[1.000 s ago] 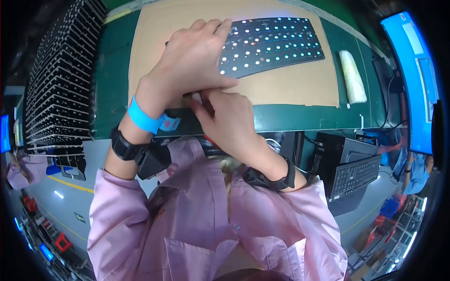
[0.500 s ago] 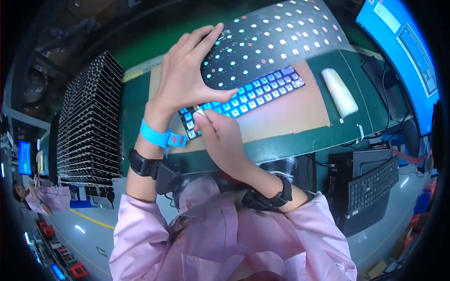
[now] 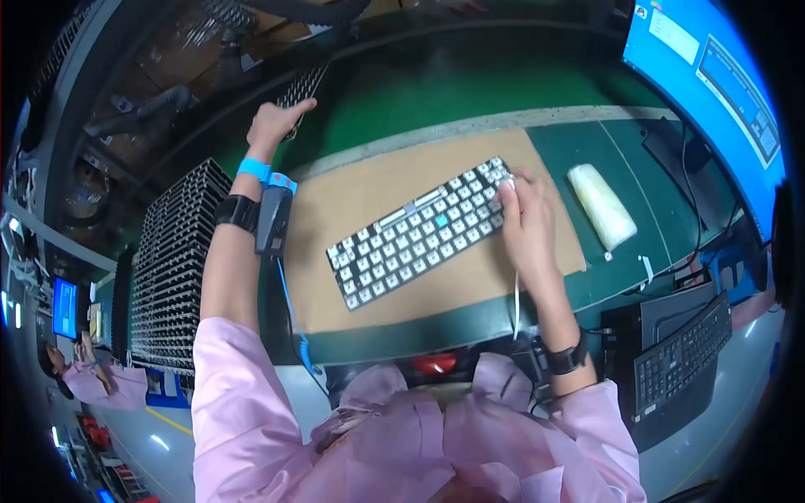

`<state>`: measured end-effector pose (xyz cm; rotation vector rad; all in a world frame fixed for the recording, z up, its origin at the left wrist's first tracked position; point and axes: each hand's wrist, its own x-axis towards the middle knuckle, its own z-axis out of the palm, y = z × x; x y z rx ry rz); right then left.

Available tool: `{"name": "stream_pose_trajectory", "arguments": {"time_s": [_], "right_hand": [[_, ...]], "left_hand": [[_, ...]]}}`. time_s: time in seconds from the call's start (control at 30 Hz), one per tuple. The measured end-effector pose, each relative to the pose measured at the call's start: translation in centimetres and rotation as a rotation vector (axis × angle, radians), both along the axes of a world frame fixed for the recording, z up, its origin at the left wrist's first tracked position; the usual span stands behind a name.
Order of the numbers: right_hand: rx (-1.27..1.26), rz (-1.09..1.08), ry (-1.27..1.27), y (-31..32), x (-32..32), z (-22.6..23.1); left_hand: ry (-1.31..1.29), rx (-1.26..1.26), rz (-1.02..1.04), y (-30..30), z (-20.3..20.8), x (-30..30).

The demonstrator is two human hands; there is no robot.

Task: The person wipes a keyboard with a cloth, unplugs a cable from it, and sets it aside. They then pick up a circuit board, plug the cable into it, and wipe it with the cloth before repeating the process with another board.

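A keyboard without keycaps (image 3: 411, 230) lies slanted on a brown cardboard sheet (image 3: 470, 293), with rows of white switches showing and one cyan light. My right hand (image 3: 530, 222) is closed at its right end, thumb and fingers pinching the end of a white cable (image 3: 516, 306) against the upper right corner. The cable hangs from that hand toward the front edge. Far to the left, my left hand (image 3: 275, 126) is closed on a second dark keyboard (image 3: 303, 88), held tilted beyond the cardboard; its fingers are partly hidden.
A tall stack of similar keyboards (image 3: 172, 268) stands at the left. A whitish roll (image 3: 602, 205) lies right of the cardboard. A monitor (image 3: 713, 84) is at the far right, with a black keyboard (image 3: 683, 356) below it. Another person (image 3: 105, 377) sits far left.
My left hand has moved away to the far left with a keyboard. My right hand has shifted right. The large dotted panel is gone, and the board on the cardboard is mostly unlit.
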<state>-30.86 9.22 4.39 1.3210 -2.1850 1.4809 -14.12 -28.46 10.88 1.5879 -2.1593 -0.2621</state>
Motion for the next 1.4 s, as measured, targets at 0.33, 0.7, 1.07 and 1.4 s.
{"name": "stream_pose_trajectory", "arguments": {"time_s": [0.33, 0.7, 1.07, 1.4], "right_hand": [[0.166, -0.051, -0.135, 1.2, -2.7, -2.6], [0.085, -0.068, -0.363, 5.8, -1.2, -3.3], [0.072, 0.014, -0.381, 6.2, -3.7, -5.2], [0.049, 0.052, -0.302, 6.2, -4.6, -6.0]], "left_hand": [[0.132, 0.044, 0.307, -4.2, -6.1, -9.3], [0.100, -0.547, -0.250, 28.6, 14.1, 10.5], [-0.517, -0.475, -0.152, 32.3, 1.0, 30.7], [-0.485, -0.748, 0.077, 30.8, -3.0, 34.4]]}}
